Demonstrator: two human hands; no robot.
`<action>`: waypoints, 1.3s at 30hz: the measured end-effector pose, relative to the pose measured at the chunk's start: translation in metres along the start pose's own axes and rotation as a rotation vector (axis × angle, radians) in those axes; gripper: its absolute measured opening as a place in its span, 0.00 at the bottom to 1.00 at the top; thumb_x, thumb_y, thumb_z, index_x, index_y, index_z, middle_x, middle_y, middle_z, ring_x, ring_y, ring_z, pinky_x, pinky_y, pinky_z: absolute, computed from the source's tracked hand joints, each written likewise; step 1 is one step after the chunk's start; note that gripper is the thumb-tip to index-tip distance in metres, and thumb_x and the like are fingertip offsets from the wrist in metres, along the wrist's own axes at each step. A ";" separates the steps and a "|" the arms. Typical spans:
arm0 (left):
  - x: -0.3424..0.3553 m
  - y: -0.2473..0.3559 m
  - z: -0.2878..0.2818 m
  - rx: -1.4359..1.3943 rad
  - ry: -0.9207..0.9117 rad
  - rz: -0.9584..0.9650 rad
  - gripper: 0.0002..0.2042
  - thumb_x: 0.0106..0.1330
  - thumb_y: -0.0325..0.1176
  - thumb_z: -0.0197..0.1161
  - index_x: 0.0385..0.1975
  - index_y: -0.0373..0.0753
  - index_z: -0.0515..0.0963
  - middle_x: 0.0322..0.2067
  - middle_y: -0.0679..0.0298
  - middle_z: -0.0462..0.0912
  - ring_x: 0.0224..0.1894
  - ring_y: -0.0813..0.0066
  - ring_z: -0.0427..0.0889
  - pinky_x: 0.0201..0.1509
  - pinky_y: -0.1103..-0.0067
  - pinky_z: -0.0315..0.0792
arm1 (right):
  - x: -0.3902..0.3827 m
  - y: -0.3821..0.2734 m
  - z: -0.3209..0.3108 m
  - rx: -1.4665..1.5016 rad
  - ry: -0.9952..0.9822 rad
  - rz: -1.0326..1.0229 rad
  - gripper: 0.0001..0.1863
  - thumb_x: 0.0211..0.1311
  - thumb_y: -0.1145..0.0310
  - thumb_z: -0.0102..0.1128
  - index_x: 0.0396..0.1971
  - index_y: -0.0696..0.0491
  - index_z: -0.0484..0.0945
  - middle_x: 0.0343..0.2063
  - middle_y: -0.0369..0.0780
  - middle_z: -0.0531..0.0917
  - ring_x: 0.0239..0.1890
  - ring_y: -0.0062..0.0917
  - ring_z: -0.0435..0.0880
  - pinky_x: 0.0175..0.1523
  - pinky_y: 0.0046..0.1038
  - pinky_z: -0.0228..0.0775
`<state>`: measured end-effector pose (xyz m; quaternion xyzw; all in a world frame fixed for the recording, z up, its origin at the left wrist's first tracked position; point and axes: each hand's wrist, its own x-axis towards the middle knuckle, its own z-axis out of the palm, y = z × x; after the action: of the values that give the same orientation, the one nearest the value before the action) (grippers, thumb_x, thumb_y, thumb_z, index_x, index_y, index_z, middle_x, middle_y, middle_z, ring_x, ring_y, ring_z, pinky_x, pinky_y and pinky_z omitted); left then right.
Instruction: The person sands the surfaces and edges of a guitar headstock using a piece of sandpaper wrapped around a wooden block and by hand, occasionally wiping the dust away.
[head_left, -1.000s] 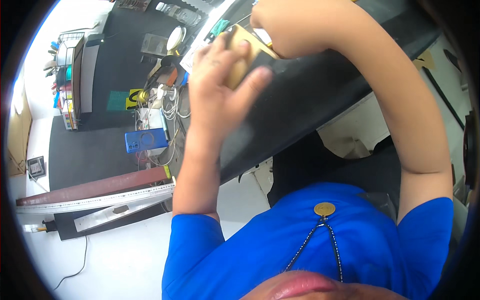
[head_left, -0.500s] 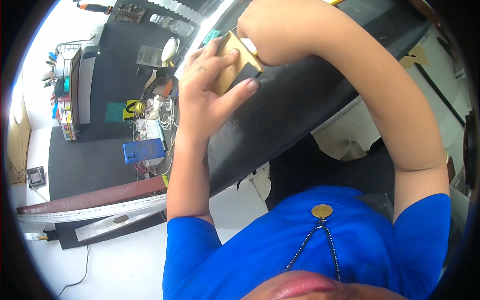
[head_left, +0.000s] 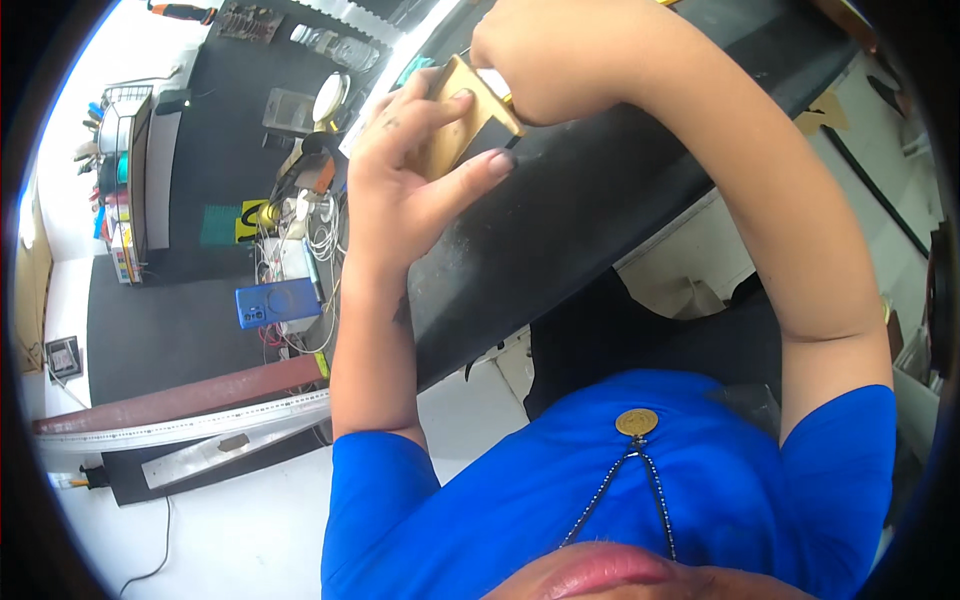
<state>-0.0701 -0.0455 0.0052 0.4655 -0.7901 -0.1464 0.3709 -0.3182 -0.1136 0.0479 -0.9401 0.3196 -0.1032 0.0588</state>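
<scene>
Gripped in my left hand (head_left: 400, 185) is a tan rectangular block (head_left: 450, 135) with a black patch, the fingers over its far side and the thumb along its near edge. Pressed up against the block's right side is my right hand (head_left: 545, 65), curled closed over something pale with a yellow edge, mostly hidden by the fingers, so I cannot make out what it is. Both hands are over the black work surface (head_left: 510, 220), near its far edge.
To the left lie a blue phone (head_left: 270, 300), tangled cables (head_left: 318, 225), a water bottle (head_left: 335, 45) and a tool organizer (head_left: 130, 190). A maroon bar (head_left: 180, 390) and steel ruler (head_left: 200, 425) run along the lower left. A black seat (head_left: 590, 330) is beside the bench.
Both hands, with the block, have shifted left in the picture over the last second, the right hand a little more. The whole view has moved slightly too. The grips look the same.
</scene>
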 end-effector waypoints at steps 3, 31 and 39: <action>-0.017 0.007 0.004 0.280 -0.025 0.196 0.31 0.50 0.47 0.90 0.52 0.37 0.90 0.62 0.35 0.85 0.65 0.35 0.82 0.72 0.56 0.74 | 0.005 0.002 0.003 -0.030 0.003 0.011 0.14 0.60 0.62 0.64 0.33 0.55 0.93 0.36 0.49 0.94 0.42 0.44 0.95 0.48 0.44 0.85; 0.004 0.010 0.000 0.200 0.049 -0.091 0.25 0.57 0.46 0.87 0.49 0.35 0.90 0.57 0.39 0.88 0.57 0.47 0.85 0.66 0.58 0.77 | 0.017 0.004 0.014 -0.007 0.073 0.033 0.11 0.50 0.68 0.70 0.34 0.53 0.92 0.33 0.46 0.93 0.42 0.43 0.94 0.50 0.43 0.86; -0.011 0.015 0.005 0.290 0.019 0.064 0.27 0.56 0.47 0.86 0.51 0.35 0.90 0.59 0.34 0.87 0.62 0.39 0.84 0.70 0.55 0.75 | 0.013 0.001 0.015 -0.010 0.049 0.070 0.11 0.50 0.67 0.70 0.34 0.52 0.92 0.34 0.46 0.93 0.43 0.43 0.94 0.51 0.45 0.86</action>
<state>-0.0799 -0.0291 0.0055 0.4900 -0.8140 -0.0142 0.3116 -0.3049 -0.1217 0.0356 -0.9258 0.3541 -0.1224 0.0498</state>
